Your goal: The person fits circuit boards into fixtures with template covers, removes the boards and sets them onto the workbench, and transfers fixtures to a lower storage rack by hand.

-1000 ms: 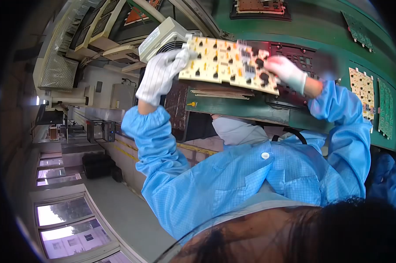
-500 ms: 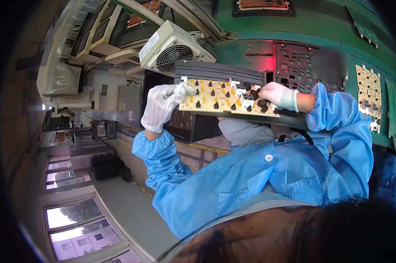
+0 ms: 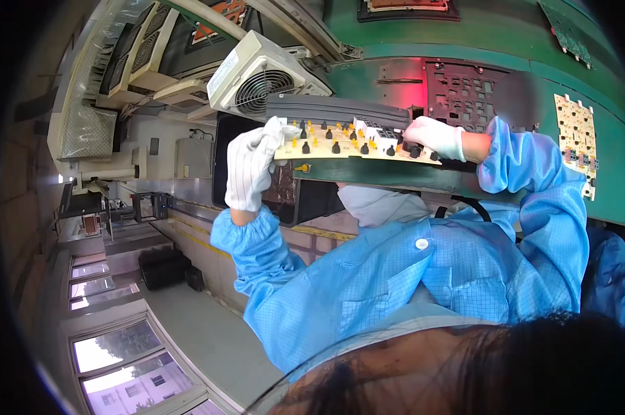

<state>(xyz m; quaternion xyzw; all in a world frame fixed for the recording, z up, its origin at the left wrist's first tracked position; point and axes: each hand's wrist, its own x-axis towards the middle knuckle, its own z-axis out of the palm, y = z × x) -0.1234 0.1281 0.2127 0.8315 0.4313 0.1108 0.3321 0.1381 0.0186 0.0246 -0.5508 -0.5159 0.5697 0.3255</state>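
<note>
A cream circuit board (image 3: 317,148) is held up over the bench edge, tilted so that its face shows at a shallow angle. Black and yellow components and white connector blocks (image 3: 386,140) stand up from it. My left hand (image 3: 249,166), in a white striped glove, pinches the board's left end between thumb and fingers. At the other end, my right hand (image 3: 433,137), in a white glove, is closed around the board among black components, its fingertips partly hidden. A small yellow part (image 3: 303,168) shows just below the board's lower edge.
A dark fixture plate with cut-outs (image 3: 468,97) lies on the green bench (image 3: 544,79) under red light. Another cream board (image 3: 576,135) is to the right. A fan unit (image 3: 257,79) and black bin (image 3: 222,135) are at left. Another person's blue sleeve (image 3: 611,270) shows at far right.
The board has tipped so its face is seen more edge-on, and its lower edge has risen, uncovering the green strip and yellow part below. Both hands keep their places at its ends.
</note>
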